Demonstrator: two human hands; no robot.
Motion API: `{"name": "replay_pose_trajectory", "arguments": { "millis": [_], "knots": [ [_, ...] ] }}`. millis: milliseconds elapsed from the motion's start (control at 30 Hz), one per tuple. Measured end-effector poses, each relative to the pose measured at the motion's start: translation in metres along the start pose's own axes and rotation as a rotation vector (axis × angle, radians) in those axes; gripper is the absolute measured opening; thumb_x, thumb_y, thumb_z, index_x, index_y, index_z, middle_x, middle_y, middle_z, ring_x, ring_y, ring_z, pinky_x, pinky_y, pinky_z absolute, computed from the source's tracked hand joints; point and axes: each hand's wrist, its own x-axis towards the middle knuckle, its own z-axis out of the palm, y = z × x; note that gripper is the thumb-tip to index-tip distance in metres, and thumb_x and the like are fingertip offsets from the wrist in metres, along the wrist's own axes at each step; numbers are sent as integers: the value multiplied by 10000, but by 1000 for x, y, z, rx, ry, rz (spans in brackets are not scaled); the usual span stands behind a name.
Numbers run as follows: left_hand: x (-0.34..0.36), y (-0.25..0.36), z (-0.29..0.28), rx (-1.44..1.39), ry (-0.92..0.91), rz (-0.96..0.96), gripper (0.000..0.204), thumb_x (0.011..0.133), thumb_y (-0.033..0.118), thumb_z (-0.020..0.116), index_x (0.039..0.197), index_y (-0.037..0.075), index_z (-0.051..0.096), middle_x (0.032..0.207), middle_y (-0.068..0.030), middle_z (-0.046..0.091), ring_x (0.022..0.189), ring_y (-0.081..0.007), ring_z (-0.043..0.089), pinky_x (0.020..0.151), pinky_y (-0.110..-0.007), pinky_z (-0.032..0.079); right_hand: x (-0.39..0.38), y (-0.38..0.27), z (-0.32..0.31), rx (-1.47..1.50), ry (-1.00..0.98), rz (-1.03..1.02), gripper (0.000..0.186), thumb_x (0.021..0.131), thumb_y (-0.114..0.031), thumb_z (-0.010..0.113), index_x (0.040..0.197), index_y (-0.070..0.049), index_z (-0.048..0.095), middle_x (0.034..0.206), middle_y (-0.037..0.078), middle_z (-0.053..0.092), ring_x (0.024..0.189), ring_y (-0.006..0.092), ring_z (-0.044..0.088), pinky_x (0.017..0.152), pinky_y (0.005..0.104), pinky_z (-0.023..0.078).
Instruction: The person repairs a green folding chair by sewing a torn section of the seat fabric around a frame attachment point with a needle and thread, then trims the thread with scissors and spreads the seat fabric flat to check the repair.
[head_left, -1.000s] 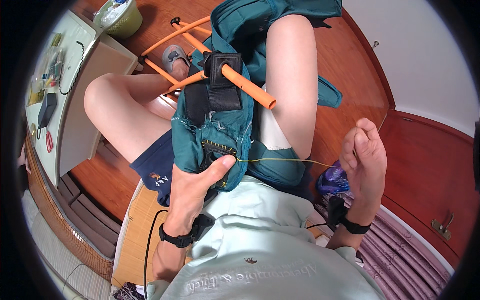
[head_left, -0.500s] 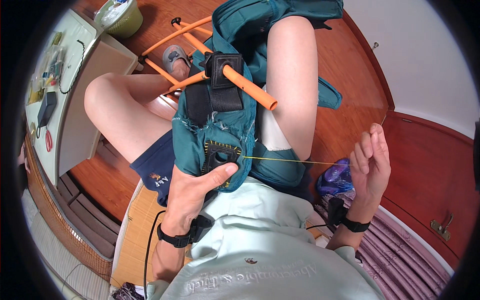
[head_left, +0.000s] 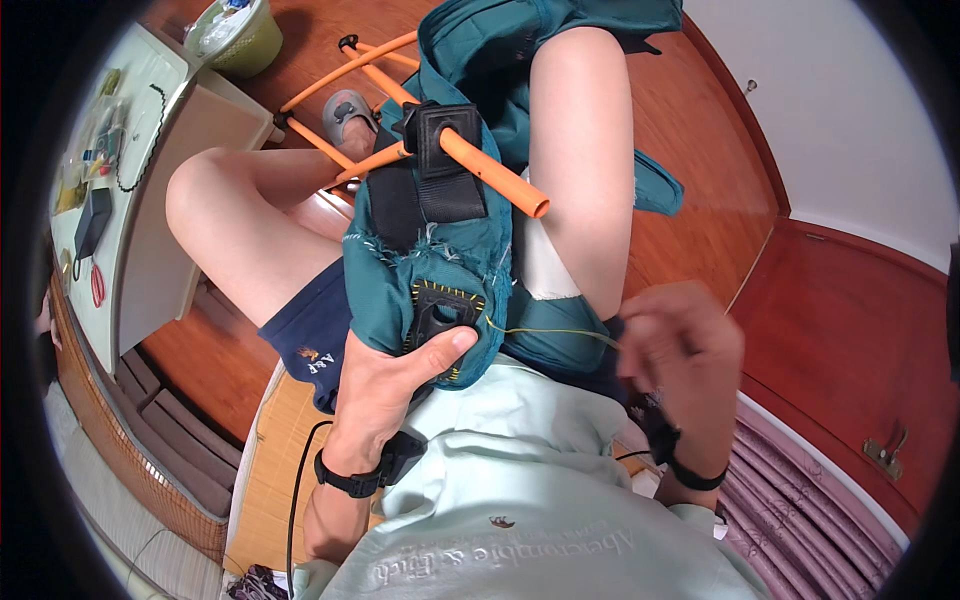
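Here was the left hand (head_left: 385,388), in from seven o'clock, gripping the teal fabric (head_left: 470,262) over the person's lap! Its thumb pressed across the black patch (head_left: 432,297), just below the hole, while the other fingers were hidden underneath. Yellow stitches ran along the patch's edge, and from just beside it a yellow thread (head_left: 545,330) ran out toward three o'clock, sagging slightly.

And there, at three o'clock from the patch, was the right hand (head_left: 685,350), blurred, fingers curled in and closed on the far end of that thread! Whether a needle sat in there, the blur would not tell.

Up near one o'clock, an orange tube (head_left: 500,178) poked through a black square holder (head_left: 432,138), with a black strap (head_left: 452,198) just below it. Over between nine and ten, the pale tabletop (head_left: 128,225) carried a black case (head_left: 93,222) and a red tool (head_left: 97,285). Out at eleven, a green basket (head_left: 255,50) stood on the floor.
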Motion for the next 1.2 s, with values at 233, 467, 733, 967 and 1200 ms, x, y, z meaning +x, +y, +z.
{"name": "replay_pose_trajectory", "arguments": {
  "millis": [233,467,733,967,1200],
  "knots": [
    [1,0,1,50,-15,-8,454,834,-1,804,1241,-25,606,1117,-54,698,981,-108,644,887,-261,522,4,3,61,-145,-142,-179,100,969,-21,599,1065,-21,569,704,149,606,604,322,643,555,402,488],
    [2,-2,1,42,1,26,478,829,1,811,1257,-26,600,1121,-55,698,983,-114,648,890,-259,524,4,-2,63,-216,-146,-171,131,935,13,622,1033,-24,544,672,168,593,614,362,647,534,424,462],
    [1,0,0,60,9,-4,485,830,5,812,1262,-30,596,1123,-57,698,985,-112,648,886,-257,529,8,1,63,-238,-166,-179,45,975,-7,594,1006,15,570,641,89,620,527,130,619,496,283,440],
    [2,-1,1,29,8,14,480,835,5,804,1265,-34,594,1122,-56,696,981,-108,644,883,-254,527,10,1,62,-219,-165,-178,41,978,-15,590,1002,11,569,650,86,625,536,151,630,511,287,448],
    [2,0,0,149,37,-18,462,811,48,827,1219,-30,625,1096,-57,706,956,-107,641,870,-257,524,18,3,70,-221,-168,-177,49,979,-37,591,997,-34,546,671,161,579,598,359,628,545,425,457]
  ]
}}
